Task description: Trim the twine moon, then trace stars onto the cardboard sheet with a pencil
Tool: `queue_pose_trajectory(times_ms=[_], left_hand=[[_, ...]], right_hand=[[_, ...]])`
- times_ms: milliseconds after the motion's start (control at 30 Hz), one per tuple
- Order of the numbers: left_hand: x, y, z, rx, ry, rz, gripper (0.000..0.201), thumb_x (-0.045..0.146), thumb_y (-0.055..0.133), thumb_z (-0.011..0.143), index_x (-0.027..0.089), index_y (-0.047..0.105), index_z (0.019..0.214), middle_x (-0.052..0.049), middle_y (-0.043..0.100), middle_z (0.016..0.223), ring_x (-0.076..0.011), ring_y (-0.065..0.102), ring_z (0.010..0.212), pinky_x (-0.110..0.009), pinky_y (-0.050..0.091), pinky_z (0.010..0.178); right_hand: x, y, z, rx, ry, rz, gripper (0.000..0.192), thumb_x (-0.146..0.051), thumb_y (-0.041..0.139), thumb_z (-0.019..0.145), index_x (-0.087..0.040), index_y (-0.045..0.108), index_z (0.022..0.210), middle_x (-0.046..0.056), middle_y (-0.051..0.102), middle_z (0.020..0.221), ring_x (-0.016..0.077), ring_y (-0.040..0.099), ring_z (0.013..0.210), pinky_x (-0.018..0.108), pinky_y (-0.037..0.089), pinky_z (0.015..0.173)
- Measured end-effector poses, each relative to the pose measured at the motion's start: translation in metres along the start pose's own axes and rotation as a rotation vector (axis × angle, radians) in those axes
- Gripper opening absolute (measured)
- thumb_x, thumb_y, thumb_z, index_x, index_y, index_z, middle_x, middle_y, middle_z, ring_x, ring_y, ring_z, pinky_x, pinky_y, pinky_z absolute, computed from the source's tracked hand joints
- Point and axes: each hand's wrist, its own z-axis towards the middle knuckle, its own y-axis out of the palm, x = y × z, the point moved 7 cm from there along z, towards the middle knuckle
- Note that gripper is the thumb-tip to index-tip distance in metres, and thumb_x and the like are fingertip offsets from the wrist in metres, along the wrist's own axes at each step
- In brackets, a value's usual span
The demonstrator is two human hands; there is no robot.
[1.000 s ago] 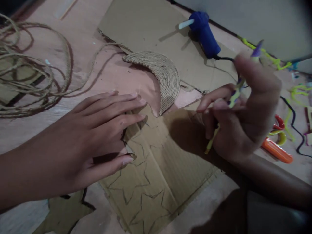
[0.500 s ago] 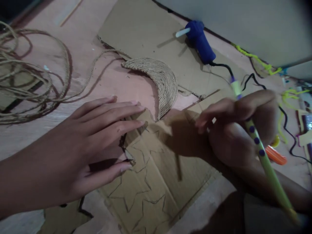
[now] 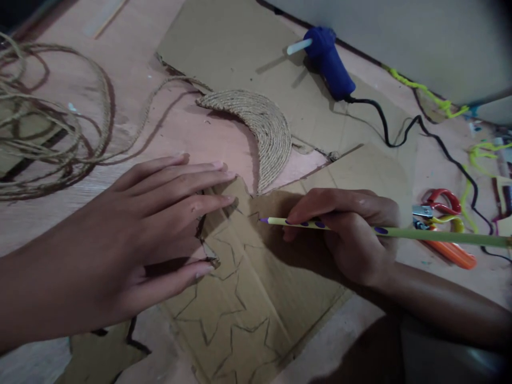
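Observation:
My right hand (image 3: 356,229) grips a light-green pencil (image 3: 424,234) with purple spots. Its purple tip meets a drawn line on the brown cardboard piece (image 3: 304,298), or hovers just over it. Several star outlines (image 3: 212,320) are pencilled on that cardboard. My left hand (image 3: 160,229) lies spread with its fingertips on the cardboard's left edge and thumb apart. Just beyond both hands rests a crescent moon (image 3: 272,138) covered in rows of twine.
A blue glue gun (image 3: 332,69) with a black cord lies on a larger cardboard sheet (image 3: 224,42) at the back. Coiled twine (image 3: 108,101) spreads at left. Scissors (image 3: 448,256) and a red-handled tool (image 3: 444,200) sit at right. A cut cardboard shape (image 3: 96,354) is at lower left.
My right hand has swung the pencil down and leftward, from raised and tip-up to its tip at the cardboard. My left hand has stayed in place.

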Motion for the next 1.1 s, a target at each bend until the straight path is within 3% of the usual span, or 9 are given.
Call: queue_pose_trajectory(times_ms=[133, 400, 567, 767, 1100], left_hand=[[-0.0011, -0.0001, -0.0007, 0.034, 0.007, 0.019, 0.060, 0.061, 0.060, 0.130, 0.039, 0.063, 0.186, 0.011, 0.055, 0.208, -0.0268, 0.060, 0.192, -0.036, 0.025, 0.173], [-0.0009, 0.0002, -0.0008, -0.010, -0.037, 0.000, 0.057, 0.055, 0.062, 0.131, 0.041, 0.059, 0.186, 0.005, 0.057, 0.207, -0.0359, 0.061, 0.191, -0.056, 0.031, 0.172], [-0.0010, -0.0010, -0.0002, 0.011, -0.009, 0.010, 0.055, 0.055, 0.060, 0.132, 0.038, 0.062, 0.184, 0.006, 0.056, 0.208, -0.0286, 0.059, 0.192, -0.040, 0.024, 0.173], [0.0021, -0.0016, 0.0003, -0.027, -0.017, 0.014, 0.052, 0.050, 0.060, 0.135, 0.036, 0.059, 0.185, 0.001, 0.056, 0.208, -0.0327, 0.057, 0.194, -0.054, 0.028, 0.171], [0.0004, -0.0013, 0.0008, -0.006, -0.024, -0.016, 0.055, 0.052, 0.062, 0.133, 0.038, 0.060, 0.186, 0.003, 0.057, 0.207, -0.0366, 0.061, 0.190, -0.056, 0.031, 0.170]], right_hand=[[-0.0018, 0.0020, 0.0023, -0.010, -0.019, -0.024, 0.040, -0.006, 0.064, 0.109, -0.025, 0.099, 0.103, 0.003, 0.093, 0.083, 0.0192, 0.087, 0.072, 0.030, 0.068, 0.065], [-0.0055, 0.0018, 0.0054, -0.050, -0.005, -0.077, 0.043, -0.006, 0.062, 0.108, -0.029, 0.098, 0.103, 0.002, 0.093, 0.083, 0.0204, 0.088, 0.071, 0.031, 0.071, 0.065], [-0.0062, 0.0030, 0.0044, -0.068, -0.018, -0.067, 0.041, -0.005, 0.064, 0.107, -0.028, 0.098, 0.102, 0.002, 0.094, 0.085, 0.0199, 0.087, 0.071, 0.031, 0.071, 0.065], [-0.0071, 0.0044, 0.0035, -0.093, -0.001, -0.077, 0.041, -0.004, 0.064, 0.108, -0.029, 0.097, 0.102, 0.002, 0.094, 0.086, 0.0211, 0.088, 0.073, 0.033, 0.072, 0.068], [-0.0052, 0.0042, 0.0033, -0.083, 0.015, -0.064, 0.040, -0.003, 0.064, 0.106, -0.026, 0.096, 0.101, 0.001, 0.093, 0.086, 0.0174, 0.087, 0.074, 0.027, 0.069, 0.069]])
